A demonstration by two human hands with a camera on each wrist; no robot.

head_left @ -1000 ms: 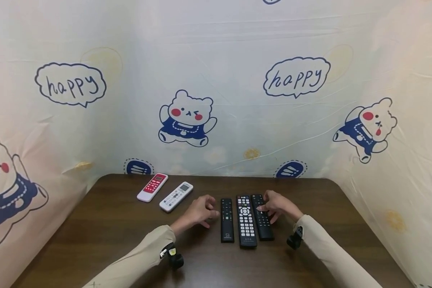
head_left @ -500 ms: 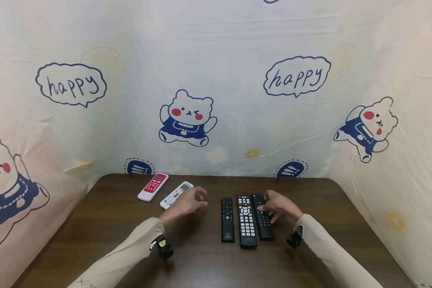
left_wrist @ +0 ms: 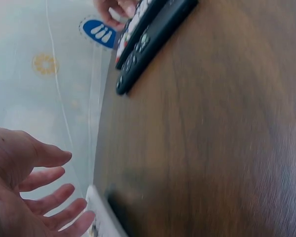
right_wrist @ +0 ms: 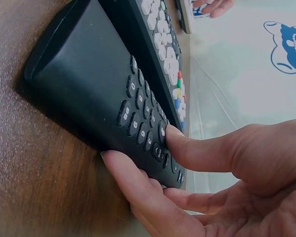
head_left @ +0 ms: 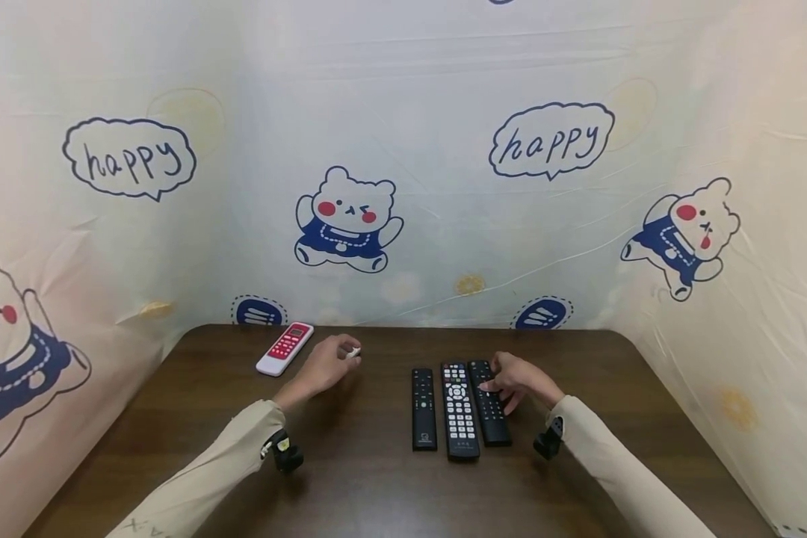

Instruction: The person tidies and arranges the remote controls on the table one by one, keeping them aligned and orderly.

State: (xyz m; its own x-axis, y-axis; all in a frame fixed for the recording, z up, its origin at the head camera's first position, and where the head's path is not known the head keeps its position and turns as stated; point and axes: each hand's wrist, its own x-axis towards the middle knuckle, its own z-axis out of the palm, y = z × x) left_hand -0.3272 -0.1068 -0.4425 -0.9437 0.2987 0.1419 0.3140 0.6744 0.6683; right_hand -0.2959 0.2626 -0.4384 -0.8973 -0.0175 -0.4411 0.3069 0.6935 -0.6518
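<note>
My left hand (head_left: 324,364) hovers over the white remote control (left_wrist: 102,219), hiding nearly all of it in the head view. In the left wrist view its fingers are spread and loosely bent, apart from the remote. My right hand (head_left: 516,381) holds the rightmost black remote control (right_wrist: 84,74), thumb on the buttons and fingers along its side. That remote lies on the table. Just left of it is a black remote with white buttons (head_left: 460,411), then a slimmer black remote (head_left: 424,411).
A white remote with a red button face (head_left: 285,350) lies at the back left, beyond my left hand. The brown wooden table (head_left: 376,493) ends at a printed cloth backdrop (head_left: 437,149) behind and at both sides.
My left hand has moved left and back, from beside the slim black remote to over the white remote. My right hand stays on the rightmost black remote.
</note>
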